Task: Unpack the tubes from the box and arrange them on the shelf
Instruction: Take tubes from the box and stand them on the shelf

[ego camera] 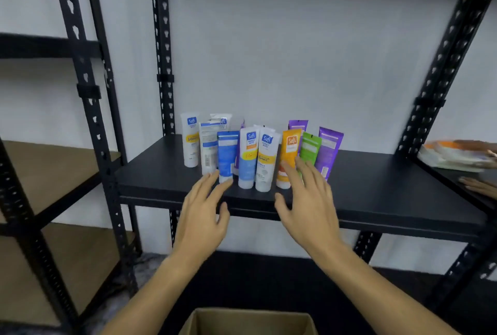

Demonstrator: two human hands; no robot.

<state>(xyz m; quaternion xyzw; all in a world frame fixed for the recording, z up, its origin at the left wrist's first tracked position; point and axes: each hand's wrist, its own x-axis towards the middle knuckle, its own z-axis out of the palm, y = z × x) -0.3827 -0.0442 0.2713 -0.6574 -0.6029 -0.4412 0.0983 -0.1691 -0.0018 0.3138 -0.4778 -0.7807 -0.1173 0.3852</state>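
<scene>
Several tubes stand cap-down in a tight cluster on the black shelf [376,186]: white ones at the left, a blue tube [226,155], two white and blue tubes in the middle, an orange tube [287,157], a green tube [309,147] and purple tubes [328,150] at the right. My left hand [204,213] reaches toward the blue tube with straight fingers, its fingertips at the tube's base. In front of the orange and green tubes my right hand [306,200] is spread flat, holding nothing. The open cardboard box [247,322] sits below, at the bottom edge.
Black perforated uprights frame the shelf on both sides. A second rack with brown boards [51,170] stands to the left. At the far right edge, another person's hand [477,186] and a stack of flat packs [457,155] lie on a neighbouring shelf.
</scene>
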